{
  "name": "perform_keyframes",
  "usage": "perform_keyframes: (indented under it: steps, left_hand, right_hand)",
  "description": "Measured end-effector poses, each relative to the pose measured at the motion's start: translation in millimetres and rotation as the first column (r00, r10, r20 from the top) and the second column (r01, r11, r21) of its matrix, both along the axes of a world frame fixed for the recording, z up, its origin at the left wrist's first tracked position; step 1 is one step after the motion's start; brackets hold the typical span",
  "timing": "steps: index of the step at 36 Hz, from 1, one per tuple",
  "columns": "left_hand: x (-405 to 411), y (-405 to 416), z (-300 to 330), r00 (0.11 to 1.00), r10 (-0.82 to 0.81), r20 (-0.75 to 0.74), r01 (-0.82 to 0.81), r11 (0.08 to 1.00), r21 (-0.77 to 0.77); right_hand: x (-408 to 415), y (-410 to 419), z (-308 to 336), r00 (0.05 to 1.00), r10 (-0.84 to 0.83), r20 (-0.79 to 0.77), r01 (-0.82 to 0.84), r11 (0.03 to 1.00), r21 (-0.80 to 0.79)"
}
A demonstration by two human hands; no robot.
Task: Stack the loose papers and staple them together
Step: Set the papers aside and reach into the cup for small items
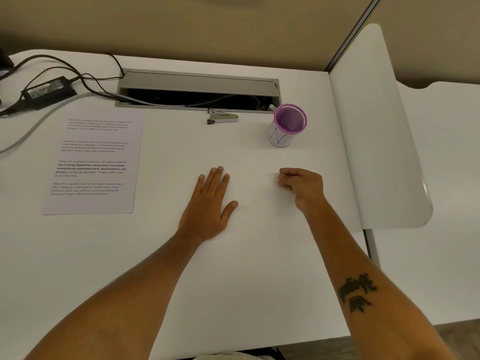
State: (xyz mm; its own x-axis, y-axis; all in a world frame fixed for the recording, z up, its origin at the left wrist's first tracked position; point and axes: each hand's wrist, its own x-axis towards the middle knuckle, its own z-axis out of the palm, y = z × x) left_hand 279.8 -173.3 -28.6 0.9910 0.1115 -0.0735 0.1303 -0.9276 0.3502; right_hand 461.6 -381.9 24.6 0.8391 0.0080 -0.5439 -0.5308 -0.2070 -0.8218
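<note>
Papers: one printed sheet point(93, 162) lies flat at the left of the desk point(259, 281), well apart from both hands; whether more sheets sit under it cannot be told.
Stapler: small metal stapler point(222, 117) rests near the back of the desk, just in front of the cable tray point(198, 87), untouched.
Left hand point(207, 206): spread flat, palm down on the desk, holding nothing.
Right hand point(302, 187): fingers curled inward with knuckles on the desk; nothing visible in it.
Handling: paper looks thin, light and limp; likely to slide on the smooth top and crease if pinched mid-sheet.
Hold: probably best lifted by an edge or corner, then squared before stapling near a top corner.
Nearby: pink mesh pen cup point(288, 124), power adapter point(49, 90).
</note>
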Motion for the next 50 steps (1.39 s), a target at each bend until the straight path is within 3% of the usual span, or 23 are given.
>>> perform_keyframes:
  steps: [2, 5, 8, 12, 15, 18, 22, 26, 33, 50]
  left_hand:
    - [0, 0, 0, 1.0, -0.001, 0.001, 0.001, 1.0, -0.003]
    - [0, 0, 1, 1.0, 0.0, -0.001, 0.0, 1.0, -0.007]
    - [1, 0, 1, 1.0, 0.001, -0.008, -0.001, 1.0, -0.005]
    - [1, 1, 1, 1.0, -0.002, -0.01, 0.002, 1.0, 0.004]
    - [1, 1, 2, 1.0, -0.001, -0.018, 0.001, 1.0, 0.005]
    - [1, 1, 2, 1.0, 0.0, -0.03, 0.001, 1.0, 0.009]
    - [2, 1, 3, 1.0, -0.001, -0.031, 0.002, 1.0, 0.012]
    - [2, 0, 2, 0.999, -0.003, -0.032, 0.003, 1.0, 0.005]
    - [3, 1, 2, 0.999, -0.002, -0.04, 0.002, 1.0, 0.003]
    - [2, 1, 4, 0.999, -0.006, -0.038, 0.005, 1.0, -0.014]
  right_hand:
    - [8, -3, 10, 0.986, -0.056, -0.159, 0.083, 0.983, 0.164]
    - [21, -5, 30, 0.963, -0.057, -0.264, 0.145, 0.934, 0.326]
    - [34, -2, 52, 0.962, -0.02, -0.273, 0.136, 0.899, 0.415]
    - [57, 10, 84, 0.986, 0.025, -0.165, 0.05, 0.897, 0.44]
    - [73, 21, 108, 1.0, 0.027, -0.015, -0.021, 0.946, 0.325]
    - [90, 32, 115, 0.97, 0.095, 0.222, -0.094, 0.995, -0.014]
    - [108, 46, 102, 0.85, 0.337, 0.405, -0.132, 0.881, -0.454]
    - [118, 54, 96, 0.747, 0.525, 0.407, -0.167, 0.741, -0.65]
    - [125, 55, 94, 0.664, 0.629, 0.404, -0.151, 0.642, -0.752]
    - [111, 49, 93, 0.673, 0.568, 0.474, -0.12, 0.716, -0.687]
